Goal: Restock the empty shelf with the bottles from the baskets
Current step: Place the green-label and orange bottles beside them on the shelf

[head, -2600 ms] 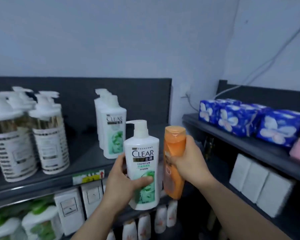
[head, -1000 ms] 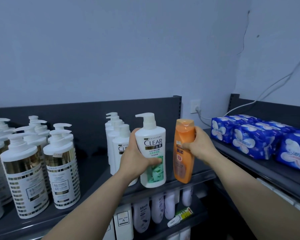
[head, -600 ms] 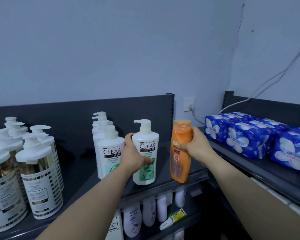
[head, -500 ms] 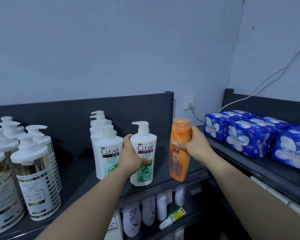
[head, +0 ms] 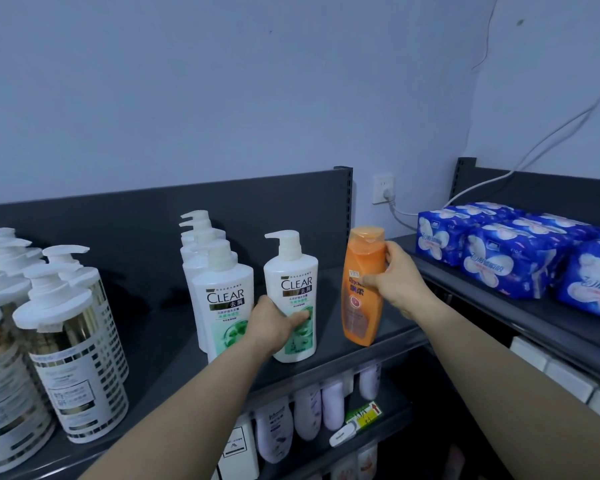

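Top shelf (head: 388,337) part-stocked, with two bottles being set in place.
From the left: gold-banded pump bottles (head: 73,358) and a white row (head: 222,299) stand shelved. The left hand (head: 274,323) has its grip closed round a white CLEAR bottle (head: 293,282), upright with its base on the shelf beside that row. The right hand (head: 399,285) grips an orange bottle (head: 361,306) near its cap; it is slightly tilted at the front edge, with bare shelf behind. No baskets are in view, so the remainder cannot be judged.

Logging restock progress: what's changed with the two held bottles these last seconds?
The CLEAR pump bottle and orange bottle moved from mid-air forward onto the top shelf, right of the CLEAR row. Unchanged: left hand grips the pump bottle, right hand the orange one.
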Demonstrator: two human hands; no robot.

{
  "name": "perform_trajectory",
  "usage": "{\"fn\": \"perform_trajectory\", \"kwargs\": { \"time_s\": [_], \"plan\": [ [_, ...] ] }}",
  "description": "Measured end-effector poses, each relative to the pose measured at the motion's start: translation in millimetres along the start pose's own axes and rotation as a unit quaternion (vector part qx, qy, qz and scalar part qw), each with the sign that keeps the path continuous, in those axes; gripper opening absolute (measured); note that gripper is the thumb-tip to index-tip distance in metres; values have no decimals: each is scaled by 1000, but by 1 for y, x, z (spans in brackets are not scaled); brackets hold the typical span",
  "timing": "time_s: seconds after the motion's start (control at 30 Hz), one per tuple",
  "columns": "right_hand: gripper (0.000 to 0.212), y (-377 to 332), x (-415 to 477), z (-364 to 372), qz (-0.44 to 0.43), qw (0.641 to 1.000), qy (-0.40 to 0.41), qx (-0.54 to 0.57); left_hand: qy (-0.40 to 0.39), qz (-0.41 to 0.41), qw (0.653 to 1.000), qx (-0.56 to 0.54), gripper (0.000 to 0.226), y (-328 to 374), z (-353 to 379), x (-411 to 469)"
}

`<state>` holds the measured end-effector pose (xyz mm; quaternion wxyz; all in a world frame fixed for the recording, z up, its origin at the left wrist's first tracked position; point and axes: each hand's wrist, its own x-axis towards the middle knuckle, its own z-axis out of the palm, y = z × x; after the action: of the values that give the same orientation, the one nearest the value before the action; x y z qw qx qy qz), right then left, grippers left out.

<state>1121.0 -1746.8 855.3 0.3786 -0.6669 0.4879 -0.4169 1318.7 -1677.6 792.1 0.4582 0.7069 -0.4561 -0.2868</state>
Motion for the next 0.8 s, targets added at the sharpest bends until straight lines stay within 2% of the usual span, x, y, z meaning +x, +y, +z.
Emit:
{"fn": "perform_trajectory", "kwargs": {
  "time_s": [0.27,0.47,0.57,0.67,0.7,0.8],
  "plan": [
    [59,4,13,12,4,1000,7,24,-30,-24,997,74,45,-4,-3,-4],
    [60,15,30,15,1,999,-31,31,-35,-5,966,255,38,14,-13,-27],
    [58,23,41,12,-3,996,-68,49,44,32,954,294,36,23,-12,-41],
    [60,31,52,6,-3,992,-112,55,172,131,925,313,20,38,-7,-49],
    [60,33,56,4,-4,991,-127,53,213,163,912,310,22,42,-6,-48],
    [65,41,63,1,-4,986,-159,45,293,241,873,306,55,50,-3,-38]
  ]
}}
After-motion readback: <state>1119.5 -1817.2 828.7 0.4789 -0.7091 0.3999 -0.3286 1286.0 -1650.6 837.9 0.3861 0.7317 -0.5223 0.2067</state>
